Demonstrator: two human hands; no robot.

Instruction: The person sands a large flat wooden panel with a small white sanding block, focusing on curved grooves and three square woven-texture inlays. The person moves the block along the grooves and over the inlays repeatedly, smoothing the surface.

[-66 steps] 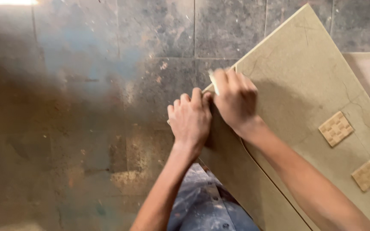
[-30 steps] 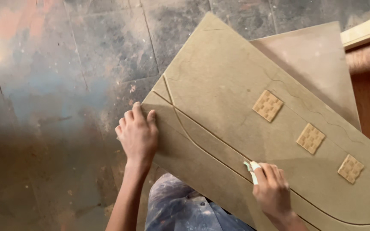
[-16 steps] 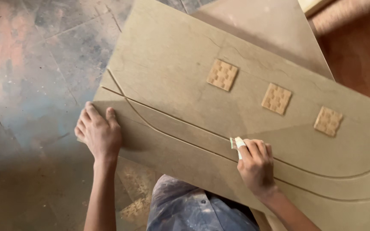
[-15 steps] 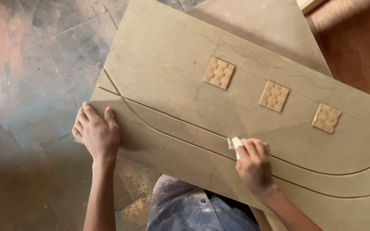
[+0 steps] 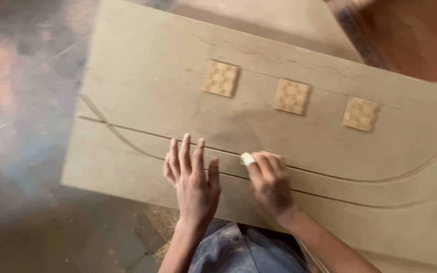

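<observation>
- The step looks like sanding the carved groove [image 5: 330, 177] in the tan panel [image 5: 153, 86], which lies across the person's lap.
- Right hand [image 5: 271, 182] pinches a small pale sanding piece [image 5: 248, 158] on the groove.
- Left hand [image 5: 193, 177] lies flat, fingers spread, bracing the panel.
- Next move likely needs steady pressure along the curve.

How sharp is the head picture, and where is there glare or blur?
Head view: motion blur softens everything; the panel edges and three square inlays smear slightly. A bright glare spot sits at the left edge on the floor, with pinkish sheen above it. The left hand and the right hand are soft but readable; the small pale piece is blurred.
</observation>
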